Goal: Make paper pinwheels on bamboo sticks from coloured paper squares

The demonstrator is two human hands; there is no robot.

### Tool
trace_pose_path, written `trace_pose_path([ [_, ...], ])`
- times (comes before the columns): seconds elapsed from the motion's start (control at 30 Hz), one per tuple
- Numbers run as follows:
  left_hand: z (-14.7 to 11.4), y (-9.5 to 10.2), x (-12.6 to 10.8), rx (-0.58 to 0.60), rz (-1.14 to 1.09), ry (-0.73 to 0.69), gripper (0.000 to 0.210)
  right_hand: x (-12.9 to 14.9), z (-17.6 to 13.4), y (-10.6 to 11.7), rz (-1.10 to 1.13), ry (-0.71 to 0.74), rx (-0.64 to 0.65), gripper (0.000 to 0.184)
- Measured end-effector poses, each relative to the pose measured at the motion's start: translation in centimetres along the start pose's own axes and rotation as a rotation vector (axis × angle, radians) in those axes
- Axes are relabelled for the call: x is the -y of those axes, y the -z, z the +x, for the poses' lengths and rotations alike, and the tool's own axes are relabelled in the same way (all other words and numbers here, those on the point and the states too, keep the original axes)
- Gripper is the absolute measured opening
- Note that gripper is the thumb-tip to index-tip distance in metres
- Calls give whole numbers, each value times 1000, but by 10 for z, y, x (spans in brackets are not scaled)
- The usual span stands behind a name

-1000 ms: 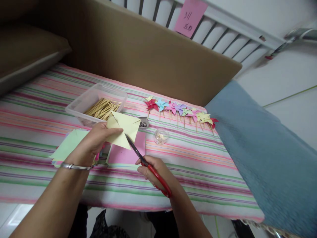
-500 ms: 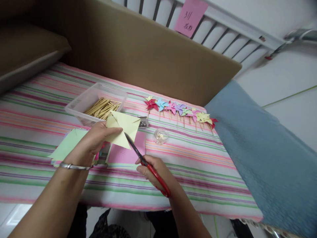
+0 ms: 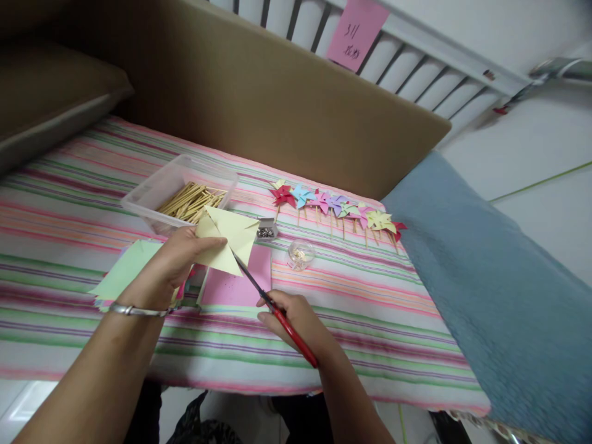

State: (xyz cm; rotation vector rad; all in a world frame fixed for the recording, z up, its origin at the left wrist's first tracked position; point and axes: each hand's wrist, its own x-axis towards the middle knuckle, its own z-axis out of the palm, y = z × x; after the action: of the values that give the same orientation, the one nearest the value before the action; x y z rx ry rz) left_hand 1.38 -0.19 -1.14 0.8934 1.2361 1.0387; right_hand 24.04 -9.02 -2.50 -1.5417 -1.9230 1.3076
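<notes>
My left hand pinches a square of pale yellow paper, thumb on top, with slits running in from its corners. Scissors with red handles are in my right hand, fingers wrapped round the grips. Their dark blades reach the paper's lower right corner, at a slit there. Below the yellow sheet lies a stack of pink paper. Beside my left wrist is a pile of coloured sheets with light green on top.
A clear plastic box holds thin wooden sticks. Near it stand a small box of metal pins and a round clear dish of small pale pieces. Finished paper pinwheels lie in a row before a brown board.
The scissor blades have closed in the paper's lower right corner, and their handles have come together. The yellow paper has shifted slightly left.
</notes>
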Motion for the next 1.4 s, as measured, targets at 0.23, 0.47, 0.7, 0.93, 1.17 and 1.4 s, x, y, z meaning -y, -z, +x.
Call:
trace_pose_path([
  [0.23, 2, 5, 1, 44, -97, 5, 32, -14, -16, 37, -173, 47, -30, 28],
  [0.47, -7, -14, 4, 208, 17, 78, 22, -23, -2, 35, 263, 114, -440, 34],
  [0.7, -18, -56, 36, 612, 242, 174, 9, -12, 0, 25, 408, 105, -332, 39],
  [0.93, -16, -60, 38, 597, 202, 201, 18, -16, 6, 23, 471, 39, -404, 36],
  [1.17, -21, -77, 43, 479, -159, 242, 36, -18, 14, 10, 768, 124, -688, 31],
  [1.4, -26, -87, 50, 294, -257, 185, 44, -15, 22, -1, 726, 102, -692, 31],
])
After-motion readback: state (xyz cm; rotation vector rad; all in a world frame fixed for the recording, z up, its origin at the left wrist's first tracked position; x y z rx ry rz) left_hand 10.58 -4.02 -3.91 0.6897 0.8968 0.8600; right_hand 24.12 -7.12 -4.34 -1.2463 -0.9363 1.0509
